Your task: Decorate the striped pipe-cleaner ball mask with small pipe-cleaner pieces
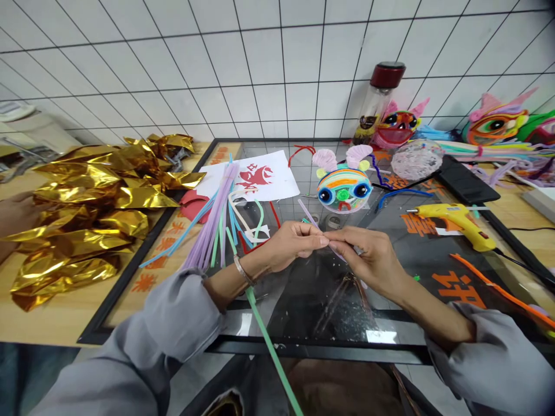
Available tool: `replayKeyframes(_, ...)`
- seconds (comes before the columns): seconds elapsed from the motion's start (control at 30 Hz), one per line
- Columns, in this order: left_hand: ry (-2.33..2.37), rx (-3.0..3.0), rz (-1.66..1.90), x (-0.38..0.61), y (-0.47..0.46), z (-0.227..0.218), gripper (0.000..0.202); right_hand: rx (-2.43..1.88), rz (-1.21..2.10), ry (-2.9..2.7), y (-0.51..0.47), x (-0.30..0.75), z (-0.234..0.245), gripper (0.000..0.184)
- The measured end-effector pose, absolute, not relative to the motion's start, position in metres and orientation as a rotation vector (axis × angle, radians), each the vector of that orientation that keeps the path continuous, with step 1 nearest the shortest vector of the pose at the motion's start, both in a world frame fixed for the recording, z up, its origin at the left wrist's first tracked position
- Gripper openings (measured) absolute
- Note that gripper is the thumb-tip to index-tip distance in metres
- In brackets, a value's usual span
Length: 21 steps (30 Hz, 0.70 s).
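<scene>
While pinching a lilac pipe cleaner (pixel 307 211) just right of frame centre with left hand (pixel 288 246) and right hand (pixel 368 254), probably steadying its bendy length; noting lilac bundle (pixel 213 222) left of centre, likely for reach.

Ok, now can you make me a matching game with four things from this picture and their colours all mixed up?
Things
1. Glue gun
2. Phone
3. Foil
4. Thin strip pinched by the left hand and right hand

Colours
A. Light purple
B. Yellow
C. Shiny gold
D. Black

Pairs: 1-B, 2-D, 3-C, 4-A
</scene>
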<state>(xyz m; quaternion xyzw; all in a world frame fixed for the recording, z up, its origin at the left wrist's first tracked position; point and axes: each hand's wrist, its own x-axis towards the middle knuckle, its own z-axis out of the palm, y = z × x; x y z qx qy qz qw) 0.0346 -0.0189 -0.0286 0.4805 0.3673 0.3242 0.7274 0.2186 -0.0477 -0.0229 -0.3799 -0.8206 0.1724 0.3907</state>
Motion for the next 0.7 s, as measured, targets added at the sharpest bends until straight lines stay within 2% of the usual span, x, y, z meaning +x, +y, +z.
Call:
replayKeyframes(0.17, 0.788, 0.952, 0.846, 0.041, -0.023, -0.028, 0.028, -1.095, 0.439, -1.931, -0.049, 0.217, -0.021, 0.021)
replayKeyframes(0.5, 0.828, 0.713, 1.047, 0.056, -0.033, -0.024, 0.017, -1.129, -0.009, -2.022, -0.063, 0.204, -0.027, 0.020)
replayKeyframes(0.7, 0.814, 0.608, 1.096, 0.064, -0.042, -0.029, 0.019, -1.118, -0.266, -1.992, -0.061, 0.203, -0.036, 0.014)
